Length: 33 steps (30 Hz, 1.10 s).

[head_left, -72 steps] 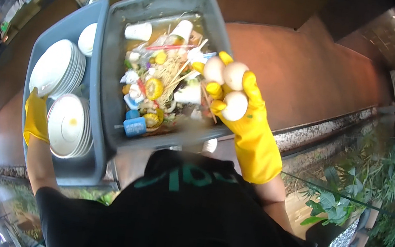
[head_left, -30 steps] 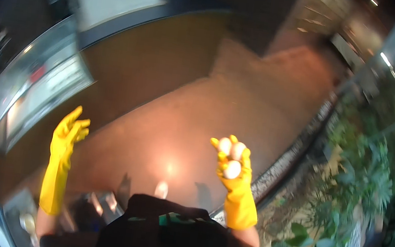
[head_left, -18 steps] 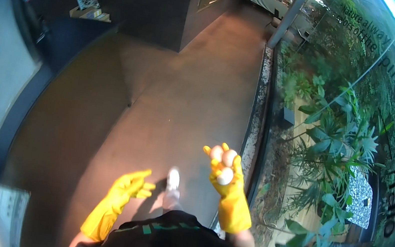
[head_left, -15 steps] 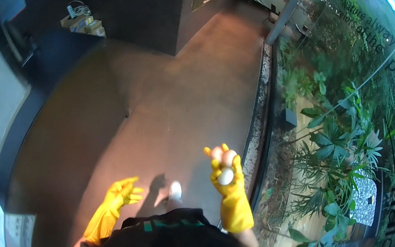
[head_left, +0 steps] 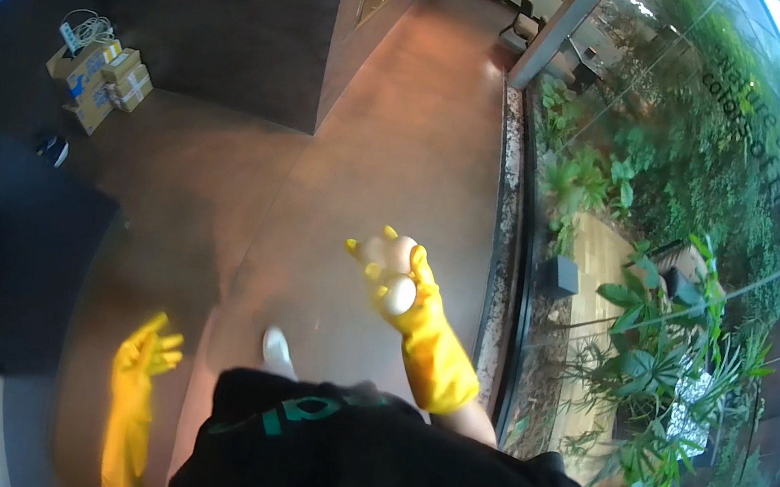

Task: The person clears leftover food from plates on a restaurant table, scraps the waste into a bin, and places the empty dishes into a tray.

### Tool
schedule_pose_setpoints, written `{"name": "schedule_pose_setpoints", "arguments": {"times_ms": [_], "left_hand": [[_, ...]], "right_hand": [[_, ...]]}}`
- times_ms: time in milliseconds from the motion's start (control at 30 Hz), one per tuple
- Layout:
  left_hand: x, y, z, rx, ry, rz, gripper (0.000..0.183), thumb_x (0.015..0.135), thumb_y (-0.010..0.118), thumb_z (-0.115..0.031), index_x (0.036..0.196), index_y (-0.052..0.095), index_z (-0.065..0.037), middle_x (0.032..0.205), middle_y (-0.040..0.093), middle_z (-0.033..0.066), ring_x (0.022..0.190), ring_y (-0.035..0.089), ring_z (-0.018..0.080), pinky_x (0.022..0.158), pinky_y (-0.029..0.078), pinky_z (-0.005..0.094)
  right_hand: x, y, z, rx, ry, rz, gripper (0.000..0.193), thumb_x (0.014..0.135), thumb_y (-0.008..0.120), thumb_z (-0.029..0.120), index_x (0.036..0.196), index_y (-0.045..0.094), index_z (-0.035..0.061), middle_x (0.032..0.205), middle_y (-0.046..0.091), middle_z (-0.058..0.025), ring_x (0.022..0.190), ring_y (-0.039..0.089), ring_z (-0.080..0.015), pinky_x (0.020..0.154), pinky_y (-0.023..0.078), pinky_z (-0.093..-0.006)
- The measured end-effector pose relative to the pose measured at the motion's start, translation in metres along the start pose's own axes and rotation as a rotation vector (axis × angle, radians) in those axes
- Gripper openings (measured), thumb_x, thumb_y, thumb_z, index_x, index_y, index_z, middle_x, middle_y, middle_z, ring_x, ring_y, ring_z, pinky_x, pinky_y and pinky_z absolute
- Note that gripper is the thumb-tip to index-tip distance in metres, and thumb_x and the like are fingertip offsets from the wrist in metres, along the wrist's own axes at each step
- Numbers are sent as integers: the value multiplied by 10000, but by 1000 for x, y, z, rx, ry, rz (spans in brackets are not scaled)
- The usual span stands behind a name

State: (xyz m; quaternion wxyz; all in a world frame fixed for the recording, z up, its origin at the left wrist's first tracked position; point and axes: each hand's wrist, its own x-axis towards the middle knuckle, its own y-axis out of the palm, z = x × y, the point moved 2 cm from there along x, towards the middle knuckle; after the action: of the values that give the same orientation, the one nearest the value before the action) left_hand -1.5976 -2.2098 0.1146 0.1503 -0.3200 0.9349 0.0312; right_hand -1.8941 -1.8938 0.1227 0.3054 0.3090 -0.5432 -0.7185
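My right hand (head_left: 414,299), in a yellow rubber glove, is held out in front of me with its fingers curled round three eggs. A pale egg (head_left: 400,295) rests nearest the palm. Past it, a light brown egg (head_left: 400,253) sits between the fingers, beside another brownish egg (head_left: 373,250) that is blurred and partly covered by fingers. My left hand (head_left: 147,351), gloved the same way, hangs low at my left side. Its fingers are apart and it holds nothing.
Cardboard boxes (head_left: 98,83) with a coiled cable stand by the dark wall at left. A wall corner (head_left: 318,119) juts out ahead. Along the right runs a glass-fronted planted strip (head_left: 639,318) with a dark kerb. A chair (head_left: 523,21) and a column (head_left: 559,33) are farther off.
The view has turned and moved forward, and the boxes look nearer. My right hand with the eggs has shifted left and up in view; my left hand has swung farther left.
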Motion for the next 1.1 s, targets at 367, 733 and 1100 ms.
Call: {"name": "schedule_pose_setpoints", "arguments": {"times_ms": [367,733,1100], "left_hand": [[409,49,-181,788,303,358,373,984,594,-316,1331,620,-182,1334,632,69,1188,618,264,1002,473,360],[613,-178,-199,367,-196,-208,391,1002,588,-269,1374,582,-147,1326,632,79,1165,620,230,986,484,315],[776,-436,-51,-111,-9,-742,408,1035,528,-291,1348,555,-29,1185,681,168,999,692,236,886,565,347]], "right_hand": [[403,36,57,-29,147,-37,555,905,630,541,1321,593,175,1503,363,-269,918,661,-283,695,570,-343],[879,131,-88,-92,744,191,528,926,644,477,1379,547,224,1515,358,-240,997,666,-273,693,561,-361],[1180,208,-338,-51,875,76,507,902,670,455,1354,566,252,1493,411,-216,953,659,-276,672,552,-381]]}}
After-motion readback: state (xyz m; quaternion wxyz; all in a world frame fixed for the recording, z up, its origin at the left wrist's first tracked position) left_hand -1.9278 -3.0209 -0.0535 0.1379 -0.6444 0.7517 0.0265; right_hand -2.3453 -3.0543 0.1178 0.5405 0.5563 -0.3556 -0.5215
